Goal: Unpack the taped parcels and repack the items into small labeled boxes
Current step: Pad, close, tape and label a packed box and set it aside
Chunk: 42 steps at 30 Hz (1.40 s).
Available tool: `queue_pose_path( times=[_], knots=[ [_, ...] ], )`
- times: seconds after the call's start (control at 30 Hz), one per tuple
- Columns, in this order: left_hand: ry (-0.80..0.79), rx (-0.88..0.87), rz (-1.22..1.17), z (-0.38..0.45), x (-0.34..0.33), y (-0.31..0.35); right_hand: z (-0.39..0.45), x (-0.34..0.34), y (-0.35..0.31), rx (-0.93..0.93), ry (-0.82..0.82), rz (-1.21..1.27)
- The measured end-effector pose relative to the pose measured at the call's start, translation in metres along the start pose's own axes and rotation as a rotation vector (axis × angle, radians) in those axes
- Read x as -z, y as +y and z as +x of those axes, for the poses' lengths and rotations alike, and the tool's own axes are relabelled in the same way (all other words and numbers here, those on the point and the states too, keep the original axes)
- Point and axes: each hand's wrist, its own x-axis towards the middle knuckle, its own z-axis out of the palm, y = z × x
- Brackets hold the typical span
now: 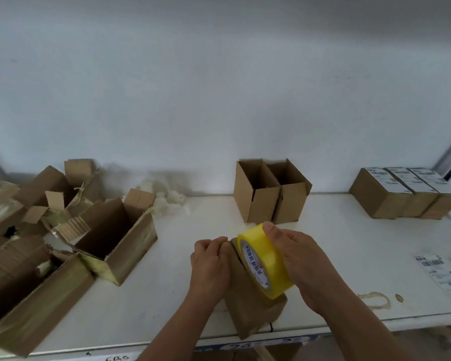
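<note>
A small brown cardboard box point(248, 306) stands at the table's front edge, flaps closed. My right hand point(297, 259) grips a yellow tape roll point(264, 259) and holds it on the box top. My left hand point(210, 264) is curled at the box's far left edge, its fingertips pinching something small there, apparently the tape end. Two open empty small boxes point(268, 191) stand behind. Three closed boxes with white labels point(404, 191) sit at the back right. Opened, torn parcels point(115, 235) lie at the left.
Loose shipping labels point(443, 272) lie at the right edge of the white table point(167, 295). White stuffing point(167, 196) lies against the back wall. A dried ring stain point(375, 300) marks the table near the front right. Torn cardboard and tape scraps crowd the left side.
</note>
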Motion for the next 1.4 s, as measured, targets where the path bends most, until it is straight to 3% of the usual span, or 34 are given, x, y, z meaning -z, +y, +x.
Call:
queue_pose_path(
  times=[0.13, 0.3, 0.43, 0.63, 0.73, 0.83, 0.9, 1.17, 1.27, 1.4],
  knots=[
    [-0.002, -0.014, -0.126, -0.003, 0.021, 0.03, 0.006, 0.0, -0.003, 0.001, -0.033, -0.055],
    [-0.201, 0.051, -0.183, -0.009, 0.037, 0.057, 0.007, -0.001, -0.01, -0.028, -0.06, -0.14],
    [-0.249, 0.089, -0.299, 0.001, 0.043, 0.057, 0.004, -0.001, -0.015, -0.009, -0.07, -0.16],
    [-0.179, 0.095, -0.225, 0.01, 0.034, 0.058, 0.003, -0.005, -0.015, 0.009, -0.071, -0.167],
    [-0.069, 0.113, -0.226, 0.016, 0.029, 0.058, -0.001, -0.002, -0.019, 0.015, -0.13, -0.123],
    [0.034, 0.195, -0.289, 0.031, 0.035, 0.049, -0.009, 0.002, -0.018, 0.01, -0.193, -0.113],
    [0.017, 0.267, -0.363, 0.037, 0.034, 0.045, -0.011, 0.003, -0.013, 0.018, -0.2, -0.166],
    [0.166, 0.312, -0.56, 0.022, 0.015, 0.05, -0.012, -0.01, -0.006, 0.144, -0.032, -0.212],
    [0.168, 0.384, -0.69, 0.013, 0.015, 0.047, -0.004, -0.019, -0.006, 0.247, 0.057, -0.146],
    [0.18, 0.347, -0.836, 0.018, 0.021, 0.049, 0.013, -0.034, -0.011, 0.32, 0.097, -0.051]
  ],
)
